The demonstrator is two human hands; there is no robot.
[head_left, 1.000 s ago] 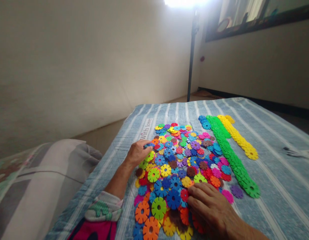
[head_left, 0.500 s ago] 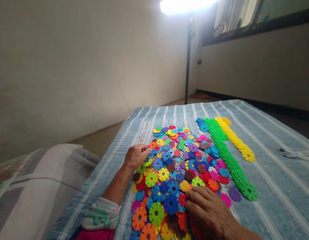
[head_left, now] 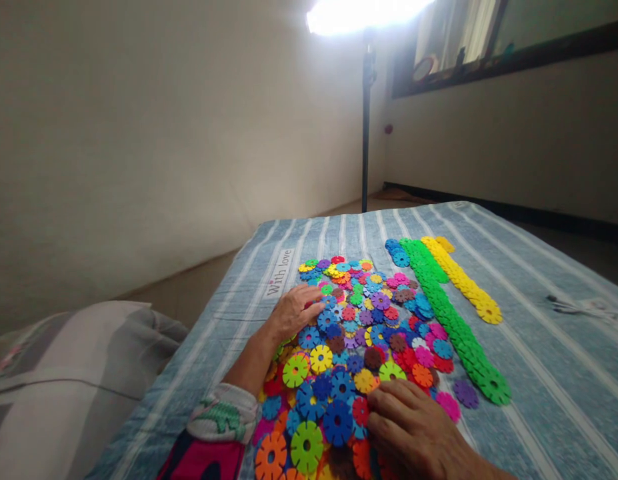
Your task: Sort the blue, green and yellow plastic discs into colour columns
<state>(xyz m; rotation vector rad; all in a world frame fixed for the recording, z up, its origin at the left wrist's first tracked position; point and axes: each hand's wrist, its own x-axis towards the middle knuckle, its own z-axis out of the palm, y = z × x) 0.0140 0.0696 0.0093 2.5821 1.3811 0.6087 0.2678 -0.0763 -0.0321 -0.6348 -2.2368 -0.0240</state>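
Observation:
A wide heap of notched plastic flower discs in many colours lies on the striped sheet. My left hand reaches over the heap's left edge, its fingers stretched out and touching discs, nothing visibly gripped. At the near right of the heap, my right hand rests palm down with fingers lightly bent on the discs; what lies beneath the palm is hidden. To the right of the heap run a long overlapping row of green discs, a shorter yellow row and a small group of blue discs.
A single purple disc and a pink one lie by the near end of the green row. A white cable lies on the right. Beyond the bed stands a lit lamp on a pole. Grey-white cloth is at left.
My left hand has moved right and farther over the heap, its fingers going from bent together to stretched out. The right hand stays in nearly the same place. The view has shifted slightly.

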